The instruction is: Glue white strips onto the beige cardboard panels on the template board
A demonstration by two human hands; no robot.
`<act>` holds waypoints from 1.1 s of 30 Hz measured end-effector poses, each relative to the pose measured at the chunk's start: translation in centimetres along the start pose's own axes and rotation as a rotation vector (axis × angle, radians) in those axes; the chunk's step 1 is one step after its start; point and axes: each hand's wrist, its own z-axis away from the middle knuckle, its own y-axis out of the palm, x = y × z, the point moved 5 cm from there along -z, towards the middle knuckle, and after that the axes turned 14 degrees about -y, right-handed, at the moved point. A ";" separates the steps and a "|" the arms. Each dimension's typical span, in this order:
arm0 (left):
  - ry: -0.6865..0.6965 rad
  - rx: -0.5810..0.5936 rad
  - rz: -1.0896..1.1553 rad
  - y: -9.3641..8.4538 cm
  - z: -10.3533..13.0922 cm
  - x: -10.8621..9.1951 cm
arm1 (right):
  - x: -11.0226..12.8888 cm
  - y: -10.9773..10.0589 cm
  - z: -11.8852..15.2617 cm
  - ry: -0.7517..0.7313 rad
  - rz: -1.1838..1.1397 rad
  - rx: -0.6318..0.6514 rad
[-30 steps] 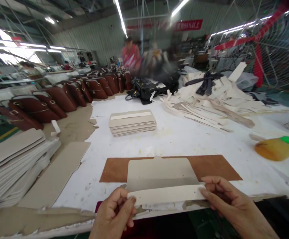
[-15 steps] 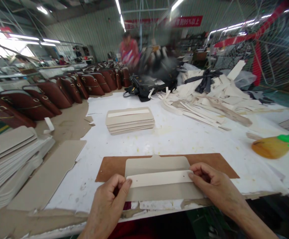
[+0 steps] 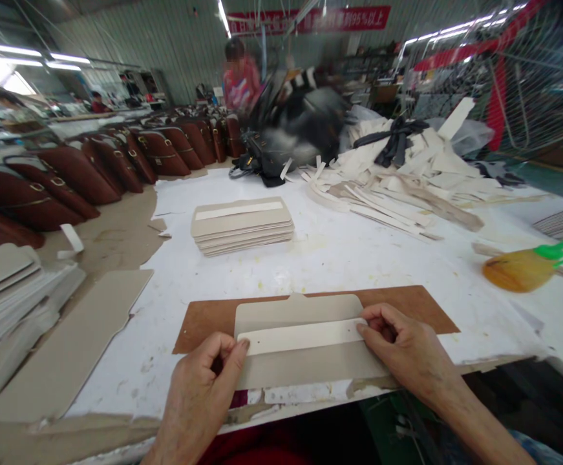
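Observation:
A white strip (image 3: 305,336) with a small dark hole near each end lies across a beige panel (image 3: 310,369). Its left end is pinched between the thumb and fingers of my left hand (image 3: 208,378). At its right end, my right hand (image 3: 402,342) pinches it the same way. Beneath the panel is a longer brown board (image 3: 407,309), which sticks out on both sides near the table's front edge. Farther back stands a stack of beige panels (image 3: 242,226), with another white strip on top.
Beige panels (image 3: 10,316) are piled at the left. Brown bags (image 3: 159,152) stand in rows behind. White scraps (image 3: 407,174) heap up at the back right, near black bags (image 3: 266,161). An amber container (image 3: 518,270) with a green handle lies right. A person (image 3: 242,81) is beyond.
The view has shifted, so the scene sits slightly lefter and higher. Both hands keep their pinch on the strip, with little change against the panel. Blurred dark items at the back have moved.

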 end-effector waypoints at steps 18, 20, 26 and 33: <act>-0.072 0.015 -0.038 -0.2 0.3 -1.0 | 0.1 0.2 0.0 0.031 0.028 -0.014; -0.067 0.009 -0.046 -0.1 0.3 -1.0 | 0.0 0.2 0.0 0.028 0.036 0.004; -0.059 0.011 -0.046 -0.1 0.3 -0.9 | 0.2 0.3 0.0 0.033 0.080 0.015; -0.003 0.017 -0.041 0.3 -0.2 -0.1 | 0.2 0.0 0.0 0.013 0.105 0.049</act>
